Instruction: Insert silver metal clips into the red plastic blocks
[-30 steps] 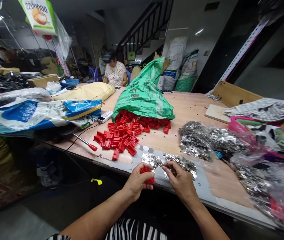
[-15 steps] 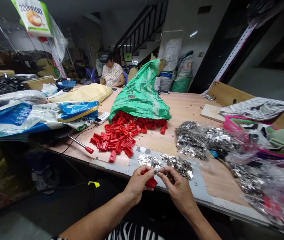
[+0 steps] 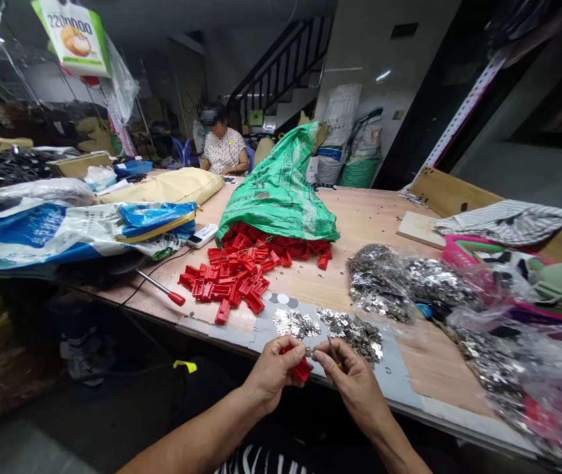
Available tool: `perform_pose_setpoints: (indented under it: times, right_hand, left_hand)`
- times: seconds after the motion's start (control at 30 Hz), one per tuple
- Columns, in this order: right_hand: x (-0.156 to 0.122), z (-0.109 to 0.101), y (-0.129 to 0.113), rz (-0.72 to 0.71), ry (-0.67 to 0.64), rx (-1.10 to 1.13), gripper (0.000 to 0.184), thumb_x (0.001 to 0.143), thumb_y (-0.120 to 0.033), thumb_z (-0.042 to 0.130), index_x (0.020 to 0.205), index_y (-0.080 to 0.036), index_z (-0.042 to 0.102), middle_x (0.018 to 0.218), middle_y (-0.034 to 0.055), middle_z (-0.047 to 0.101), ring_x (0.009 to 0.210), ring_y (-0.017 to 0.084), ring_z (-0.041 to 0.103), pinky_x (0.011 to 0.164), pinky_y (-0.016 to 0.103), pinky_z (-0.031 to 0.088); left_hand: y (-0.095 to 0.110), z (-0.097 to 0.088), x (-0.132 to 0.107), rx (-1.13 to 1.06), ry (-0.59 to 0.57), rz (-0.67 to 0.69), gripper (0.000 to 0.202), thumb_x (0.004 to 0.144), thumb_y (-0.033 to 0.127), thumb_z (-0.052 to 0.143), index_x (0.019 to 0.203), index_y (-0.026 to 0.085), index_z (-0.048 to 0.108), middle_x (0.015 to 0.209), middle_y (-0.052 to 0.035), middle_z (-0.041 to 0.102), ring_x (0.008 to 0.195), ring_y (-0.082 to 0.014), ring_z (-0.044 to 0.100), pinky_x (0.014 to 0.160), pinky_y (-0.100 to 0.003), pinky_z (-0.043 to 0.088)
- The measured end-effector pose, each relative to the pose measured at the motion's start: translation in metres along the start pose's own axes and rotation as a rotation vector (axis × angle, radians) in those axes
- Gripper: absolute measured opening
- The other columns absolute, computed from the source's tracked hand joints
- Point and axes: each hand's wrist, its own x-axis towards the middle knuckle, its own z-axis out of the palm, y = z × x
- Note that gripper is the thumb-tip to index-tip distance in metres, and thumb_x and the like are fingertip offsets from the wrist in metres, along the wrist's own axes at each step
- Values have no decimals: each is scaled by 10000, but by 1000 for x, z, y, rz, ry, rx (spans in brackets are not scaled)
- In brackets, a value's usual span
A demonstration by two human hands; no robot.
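My left hand (image 3: pixel 273 372) is closed round a red plastic housing (image 3: pixel 301 370) at the table's front edge. Fingertips to fingertips with it, my right hand (image 3: pixel 352 378) pinches a small metal piece (image 3: pixel 309 352) beside the housing. A thin, dark, pointed tool (image 3: pixel 331 347) sticks up from the right fingers; its yellowish lower part is mostly hidden. Just beyond the hands lie two heaps of flat metal pieces, a bright heap (image 3: pixel 294 322) and a darker heap (image 3: pixel 354 332), on a grey sheet (image 3: pixel 399 375). Loose red housings (image 3: pixel 231 280) lie farther left.
A green woven sack (image 3: pixel 281 191) spills red housings onto the table. Clear bags of metal pieces (image 3: pixel 382 280) lie right, near a pink basket (image 3: pixel 458 250). A red-tipped lever (image 3: pixel 174 297) juts out at left. Another person (image 3: pixel 224 150) sits across the table.
The view has tilted slightly, so everything sits a little lower. Both hands keep their grip and stay together, with only small finger shifts at the metal piece.
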Motion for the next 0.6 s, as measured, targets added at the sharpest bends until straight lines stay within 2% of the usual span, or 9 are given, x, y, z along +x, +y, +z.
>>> perform_pose_setpoints:
  times: [0.2, 0.3, 0.37, 0.47, 0.6]
  right_hand:
    - [-2, -2, 1, -23, -2, -42, 281, 819, -472, 594, 811, -191, 612, 672, -8, 572, 557, 114, 451, 517, 235, 381]
    - [-4, -5, -1, -26, 33, -97, 280, 826, -471, 585, 829, -193, 615, 697, 0, 600, 555, 114, 465, 513, 235, 380]
    - [-6, -7, -4, -38, 75, -175, 267, 827, -462, 587, 822, -197, 621, 691, 0, 614, 562, 120, 486, 525, 236, 387]
    - [-11, -7, -8, -80, 116, -288, 237, 838, -432, 582, 824, -202, 634, 723, 14, 654, 588, 136, 542, 564, 243, 417]
    - [-18, -3, -13, -164, 89, -347, 172, 879, -361, 547, 868, -214, 637, 818, 33, 699, 669, 157, 617, 621, 247, 451]
  left_hand:
    - [2, -2, -3, -64, -54, 33, 357, 711, 441, 721, 796, 147, 538, 682, -10, 597, 567, -91, 525, 529, -212, 436]
    - [9, -4, -8, -61, -93, 97, 327, 727, 367, 727, 910, 155, 560, 799, -26, 624, 702, -121, 589, 640, -251, 498]
    - [12, -8, -10, 62, -85, 183, 323, 742, 314, 718, 988, 167, 568, 880, -33, 641, 784, -137, 616, 755, -296, 516]
    - [11, -17, -11, 408, -1, 416, 354, 751, 262, 714, 1062, 193, 559, 993, -40, 659, 912, -166, 636, 883, -324, 493]
    - [3, -26, -13, 750, 69, 689, 475, 758, 237, 716, 1164, 237, 468, 1119, -45, 646, 1018, -184, 636, 904, -318, 504]
